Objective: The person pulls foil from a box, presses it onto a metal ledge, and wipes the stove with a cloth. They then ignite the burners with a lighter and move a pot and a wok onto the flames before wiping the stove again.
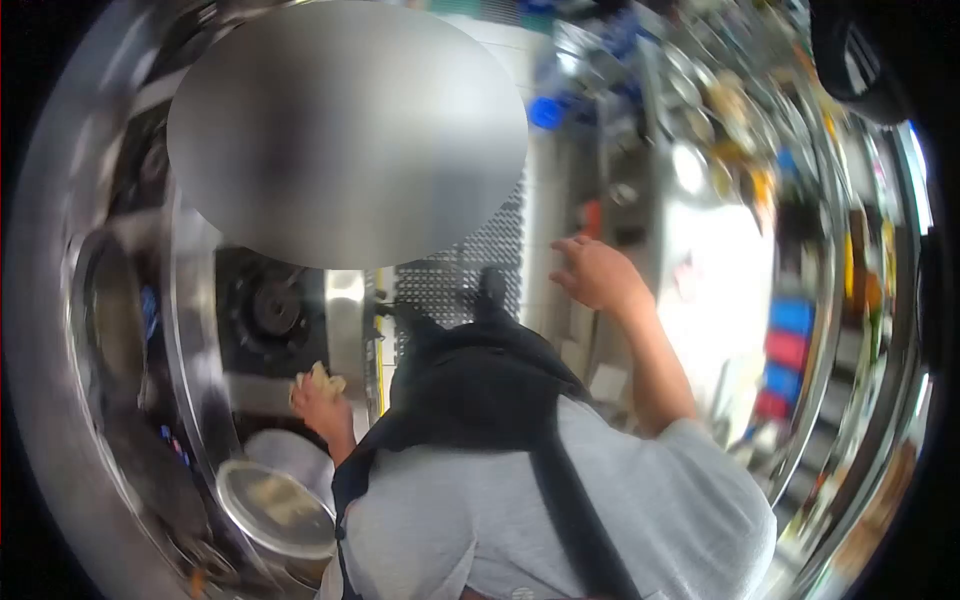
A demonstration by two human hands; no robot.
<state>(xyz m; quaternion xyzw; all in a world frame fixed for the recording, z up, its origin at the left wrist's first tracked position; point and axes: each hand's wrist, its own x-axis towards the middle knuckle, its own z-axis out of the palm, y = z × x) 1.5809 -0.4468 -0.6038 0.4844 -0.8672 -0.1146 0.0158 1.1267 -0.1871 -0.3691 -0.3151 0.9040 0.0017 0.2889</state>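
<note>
On the left side, my left hand [322, 408] is wrapped round a pale yellowish cloth [324, 380], just past the near edge of a black stove burner [275, 305]. A round metal pot [278, 508] stands close below that hand. My right hand [594, 272] hangs in the air on the right, its fingers apart and nothing in them, near the edge of a bright white worktop [715, 290]. Motion blurs both sides of the view.
A perforated dark floor mat [460, 255] lies between the stove and the worktop. A grey blurred oval covers the upper left. Metal bowls [685, 90], a blue round object [546, 112], and blue and red containers [790, 348] are on the right.
</note>
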